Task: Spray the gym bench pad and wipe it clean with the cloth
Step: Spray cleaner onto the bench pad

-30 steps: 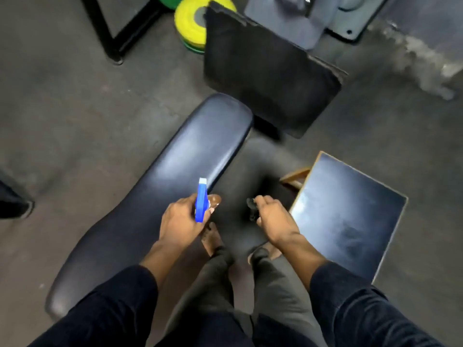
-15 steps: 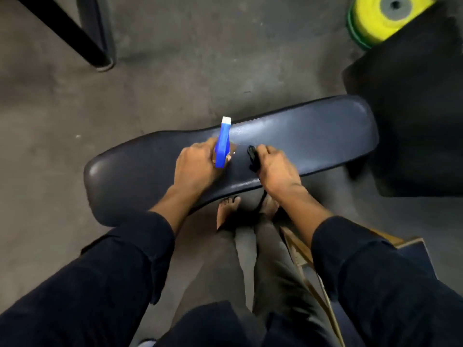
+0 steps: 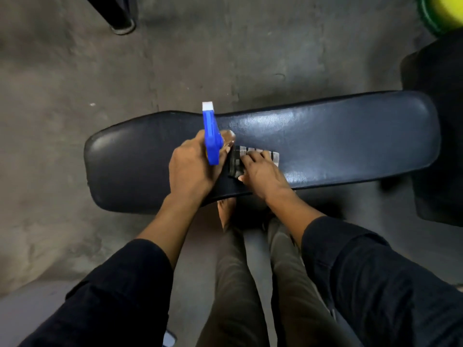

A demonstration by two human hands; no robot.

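Note:
The long dark bench pad lies across the middle of the head view. My left hand grips a spray bottle with a blue trigger head and white nozzle, held above the pad's centre and pointing away from me. Just to its right, my right hand presses a black-and-white checked cloth flat on the pad, fingers spread over it. The two hands nearly touch. The bottle's body is hidden in my left hand.
Grey concrete floor surrounds the bench. A black frame leg stands at the top left. A yellow-green weight plate and a dark pad sit at the right edge. My legs and bare feet are below the bench.
The view swung so the bench now lies across it. My right hand, which held the bunched cloth, has laid it flat on the pad. My left hand keeps the spray bottle.

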